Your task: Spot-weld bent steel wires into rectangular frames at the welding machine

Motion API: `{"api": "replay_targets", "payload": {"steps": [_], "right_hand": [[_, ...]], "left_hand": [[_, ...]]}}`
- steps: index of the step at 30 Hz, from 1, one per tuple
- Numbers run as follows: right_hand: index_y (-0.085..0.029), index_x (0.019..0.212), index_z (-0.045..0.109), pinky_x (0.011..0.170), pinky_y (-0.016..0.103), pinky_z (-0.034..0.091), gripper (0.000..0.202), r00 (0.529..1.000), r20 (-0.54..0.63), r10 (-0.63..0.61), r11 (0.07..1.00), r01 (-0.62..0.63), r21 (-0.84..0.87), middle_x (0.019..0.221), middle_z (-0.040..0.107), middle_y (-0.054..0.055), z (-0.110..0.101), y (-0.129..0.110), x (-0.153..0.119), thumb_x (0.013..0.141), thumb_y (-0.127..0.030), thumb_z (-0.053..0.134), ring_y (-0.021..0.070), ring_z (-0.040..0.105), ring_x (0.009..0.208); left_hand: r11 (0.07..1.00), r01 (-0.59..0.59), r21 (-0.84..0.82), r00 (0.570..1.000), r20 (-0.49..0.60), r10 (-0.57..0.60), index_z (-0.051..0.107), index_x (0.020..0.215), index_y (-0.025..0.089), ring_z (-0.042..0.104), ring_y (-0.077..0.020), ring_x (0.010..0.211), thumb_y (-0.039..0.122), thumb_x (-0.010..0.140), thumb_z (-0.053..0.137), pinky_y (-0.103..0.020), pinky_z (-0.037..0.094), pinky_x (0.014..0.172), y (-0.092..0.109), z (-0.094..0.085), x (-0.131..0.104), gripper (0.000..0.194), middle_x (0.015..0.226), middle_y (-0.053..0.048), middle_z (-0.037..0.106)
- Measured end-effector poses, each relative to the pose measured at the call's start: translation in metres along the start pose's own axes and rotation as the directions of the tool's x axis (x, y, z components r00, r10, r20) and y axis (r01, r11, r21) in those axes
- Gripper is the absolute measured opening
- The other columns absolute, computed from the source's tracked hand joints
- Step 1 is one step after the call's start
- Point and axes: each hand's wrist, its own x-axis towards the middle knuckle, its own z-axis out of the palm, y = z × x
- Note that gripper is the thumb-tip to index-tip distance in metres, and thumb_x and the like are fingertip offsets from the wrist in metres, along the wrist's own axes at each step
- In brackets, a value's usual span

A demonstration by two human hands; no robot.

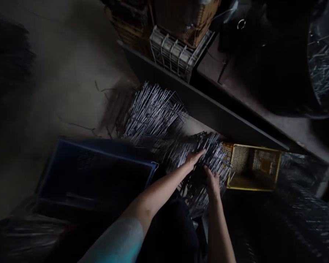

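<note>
A pile of thin grey metal wire rods [215, 151], some seemingly bent at the ends, lies in front of me on the floor. My left hand [194, 159] rests at the pile's near left part, its visible fingers stretched out over the rods. To its right, my right hand [213, 180] touches the same pile with the thumb held apart; its other fingers are partly hidden. A dark gap lies between the two hands. Farther left, a second heap of similar bent wire pieces [155, 109] sits on the floor. Dim light and blur hide details.
A blue crate [153, 168] stands at my left, and a yellow plastic basket [256, 148] beside the rods at right. A dark beam [208, 106] runs behind the piles. Beyond it are a white wire crate [170, 54] and brown baskets [203, 22]. More wire pieces [325, 65] lie far right.
</note>
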Motion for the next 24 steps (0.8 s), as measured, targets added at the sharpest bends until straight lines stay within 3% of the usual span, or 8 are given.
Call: {"api": "replay_targets", "payload": {"steps": [3,6,9,12,14,16,20,24], "right_hand": [[-0.015,0.121,0.064,0.08,0.035,0.059,0.061,0.998,0.004,-0.056,0.998,0.056,-0.037,0.112,0.073,0.012,0.061,-0.041,0.024,0.072,-0.049,0.072,0.0287,0.071,0.097],[-0.016,0.13,0.058,0.09,0.033,0.056,0.062,0.975,0.096,-0.202,0.979,0.204,-0.014,0.12,0.07,0.011,0.134,-0.061,0.037,0.077,-0.048,0.067,0.0256,0.068,0.105],[-0.015,0.137,0.05,0.102,0.032,0.048,0.07,0.928,0.176,-0.329,0.943,0.331,0.02,0.129,0.065,0.011,0.201,-0.057,0.046,0.078,-0.047,0.068,0.0226,0.063,0.115],[-0.013,0.138,0.048,0.105,0.032,0.045,0.074,0.951,0.205,-0.232,0.973,0.23,0.034,0.133,0.062,0.012,0.233,-0.039,0.062,0.076,-0.047,0.068,0.0222,0.06,0.119],[-0.014,0.131,0.054,0.1,0.033,0.049,0.065,0.967,0.234,-0.098,0.993,0.08,0.087,0.128,0.065,0.01,0.229,-0.025,0.076,0.075,-0.045,0.066,0.0223,0.062,0.115],[-0.016,0.119,0.061,0.095,0.032,0.052,0.052,0.972,0.233,-0.006,0.984,-0.035,0.172,0.117,0.07,0.006,0.206,-0.013,0.09,0.073,-0.041,0.065,0.0213,0.065,0.108],[-0.018,0.098,0.067,0.084,0.031,0.057,0.031,0.974,0.219,0.052,0.971,-0.1,0.216,0.088,0.074,0.0,0.147,-0.001,0.106,0.076,-0.04,0.06,0.02,0.068,0.096],[-0.019,0.093,0.068,0.078,0.033,0.059,0.027,0.955,0.281,0.095,0.971,-0.151,0.186,0.078,0.073,0.001,0.117,0.003,0.115,0.082,-0.042,0.062,0.0222,0.07,0.091]], "left_hand": [[0.995,-0.096,0.012,0.995,-0.025,0.096,0.073,0.113,0.016,0.062,-0.0305,0.12,0.058,0.071,0.081,-0.036,0.049,0.099,0.049,-0.031,0.038,0.06,0.124,-0.015,0.069],[0.986,-0.155,0.065,0.988,-0.013,0.156,0.075,0.108,0.013,0.065,-0.0324,0.114,0.069,0.069,0.075,-0.037,0.051,0.096,0.093,-0.081,0.076,0.068,0.116,-0.016,0.072],[0.964,-0.212,0.159,0.977,0.015,0.212,0.076,0.107,0.016,0.066,-0.0294,0.112,0.069,0.07,0.074,-0.033,0.051,0.095,0.125,-0.133,0.104,0.065,0.111,-0.012,0.075],[0.936,-0.201,0.29,0.977,-0.011,0.213,0.076,0.105,0.012,0.066,-0.0319,0.113,0.066,0.071,0.074,-0.034,0.051,0.094,0.134,-0.161,0.117,0.064,0.107,-0.015,0.075],[0.912,-0.179,0.369,0.98,-0.018,0.2,0.075,0.105,0.01,0.064,-0.0341,0.115,0.064,0.072,0.075,-0.035,0.05,0.094,0.128,-0.159,0.117,0.064,0.106,-0.017,0.074],[0.888,-0.189,0.419,0.98,0.026,0.197,0.074,0.107,0.012,0.063,-0.0324,0.117,0.061,0.071,0.077,-0.033,0.05,0.096,0.115,-0.144,0.112,0.062,0.109,-0.016,0.074],[0.853,-0.222,0.473,0.975,0.131,0.181,0.072,0.115,0.012,0.064,-0.0306,0.116,0.064,0.07,0.077,-0.033,0.05,0.096,0.089,-0.099,0.1,0.069,0.115,-0.016,0.072],[0.828,-0.226,0.514,0.973,0.151,0.172,0.069,0.12,0.01,0.065,-0.0303,0.113,0.068,0.074,0.071,-0.035,0.051,0.096,0.078,-0.075,0.098,0.073,0.117,-0.019,0.071]]}}
